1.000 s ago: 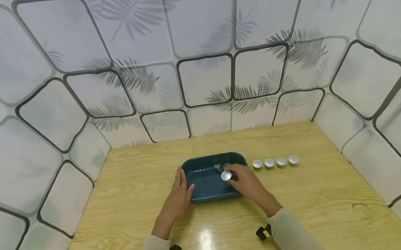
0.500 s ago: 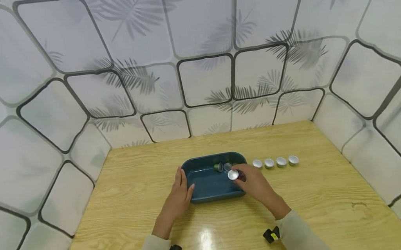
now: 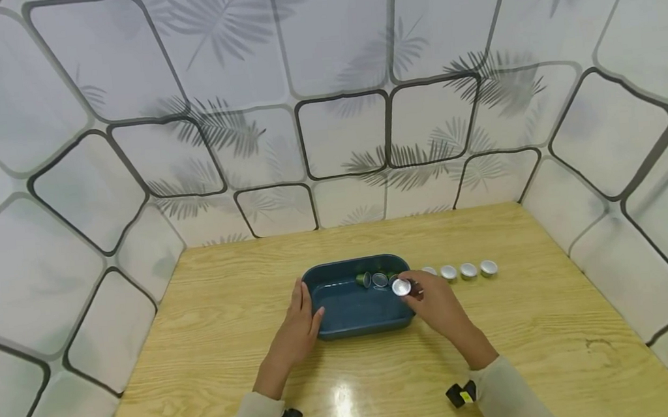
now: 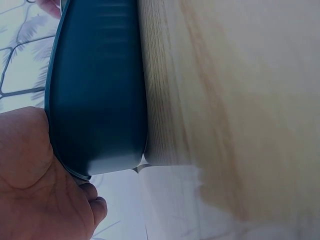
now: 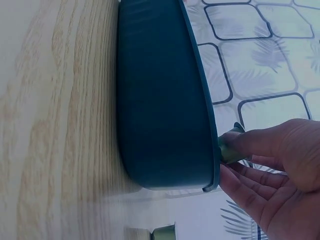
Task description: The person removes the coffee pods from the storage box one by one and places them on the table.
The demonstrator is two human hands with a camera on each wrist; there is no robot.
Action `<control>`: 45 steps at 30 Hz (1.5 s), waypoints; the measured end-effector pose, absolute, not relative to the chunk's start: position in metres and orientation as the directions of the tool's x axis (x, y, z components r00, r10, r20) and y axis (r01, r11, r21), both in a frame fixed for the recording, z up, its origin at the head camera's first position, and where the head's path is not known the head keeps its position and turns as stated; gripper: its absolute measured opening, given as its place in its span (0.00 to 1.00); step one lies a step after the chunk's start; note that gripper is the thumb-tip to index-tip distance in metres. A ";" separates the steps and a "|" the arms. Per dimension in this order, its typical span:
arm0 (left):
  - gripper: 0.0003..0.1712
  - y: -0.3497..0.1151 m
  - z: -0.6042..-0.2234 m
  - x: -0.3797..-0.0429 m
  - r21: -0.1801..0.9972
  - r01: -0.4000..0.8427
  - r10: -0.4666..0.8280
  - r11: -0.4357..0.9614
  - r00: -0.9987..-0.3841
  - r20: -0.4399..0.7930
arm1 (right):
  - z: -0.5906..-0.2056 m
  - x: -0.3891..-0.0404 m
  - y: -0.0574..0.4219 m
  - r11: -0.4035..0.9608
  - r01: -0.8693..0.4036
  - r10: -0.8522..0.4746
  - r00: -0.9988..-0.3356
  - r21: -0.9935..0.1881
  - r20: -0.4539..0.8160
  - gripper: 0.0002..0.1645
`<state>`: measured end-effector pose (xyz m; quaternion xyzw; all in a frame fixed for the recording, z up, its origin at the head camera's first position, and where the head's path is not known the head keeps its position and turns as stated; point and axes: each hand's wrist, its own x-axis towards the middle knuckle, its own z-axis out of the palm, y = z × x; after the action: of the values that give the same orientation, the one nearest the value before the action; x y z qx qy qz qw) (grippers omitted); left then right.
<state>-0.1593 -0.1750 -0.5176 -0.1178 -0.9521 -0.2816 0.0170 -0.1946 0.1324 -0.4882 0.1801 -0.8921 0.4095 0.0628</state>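
Observation:
A dark blue plastic tray (image 3: 338,332) sits on the table. My left hand (image 3: 296,329) rests against its left end, fingers laid straight along the side and thumb at the near corner. Over the tray's right end, my right hand (image 3: 435,302) pinches a coffee capsule (image 3: 401,287) with its silver lid facing up toward the head camera. The right wrist view shows this capsule's green body (image 5: 230,150) between thumb and fingers, beside the rim. Inside the tray, a green capsule (image 3: 363,279) lies on its side beside another capsule (image 3: 379,280); more show partly behind the right hand.
Right of the tray, several capsules (image 3: 468,270) stand in a row with silver lids up; the right hand partly covers the nearest one. The wooden table (image 3: 227,276) meets patterned walls (image 3: 345,201) at the back and sides.
My right hand has moved to the right with the capsule, from over the tray's middle right to its right rim. Capsules in the tray are more exposed. My left hand stays in place.

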 end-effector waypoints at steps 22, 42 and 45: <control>0.42 -0.174 -0.518 -0.157 0.530 0.235 0.226 0.815 -0.971 0.082 | -0.485 -0.187 0.156 0.608 -0.359 -0.200 -0.932 -0.708 0.301 0.25; 0.42 -0.172 -0.510 -0.156 0.547 0.244 0.236 0.801 -0.968 0.086 | -0.503 -0.195 0.180 0.670 -0.296 -0.136 -0.951 -0.681 0.279 0.16; 0.42 -0.173 -0.510 -0.156 0.546 0.233 0.229 0.805 -0.970 0.078 | -0.510 -0.197 0.180 0.698 -0.296 -0.136 -0.949 -0.652 0.286 0.15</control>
<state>-0.1564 -0.1733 -0.5105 -0.1216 -0.9499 -0.2879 0.0042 -0.1973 0.1795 -0.5102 0.1181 -0.9150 0.3703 0.1083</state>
